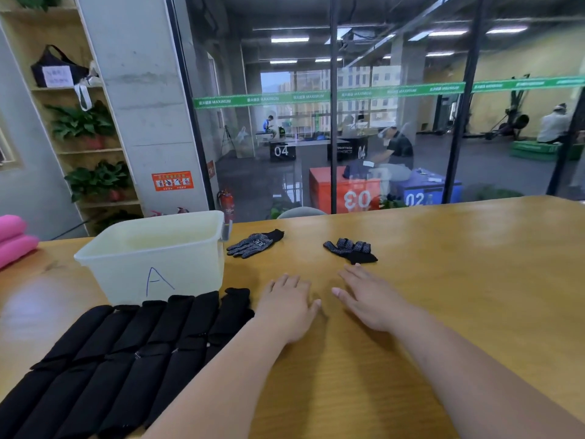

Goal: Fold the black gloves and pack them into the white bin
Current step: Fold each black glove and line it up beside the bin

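Wooden table [443, 280]: two black gloves [255, 243] just beyond both flat hands [289, 307]

The desk [411, 280] is glossy yellow wood grain. The white bin [152, 258] is translucent, smooth plastic. Both loose gloves [254, 243] [351, 250] are black knit cloth with pale dots; the folded gloves [126, 350] are matt black cloth.
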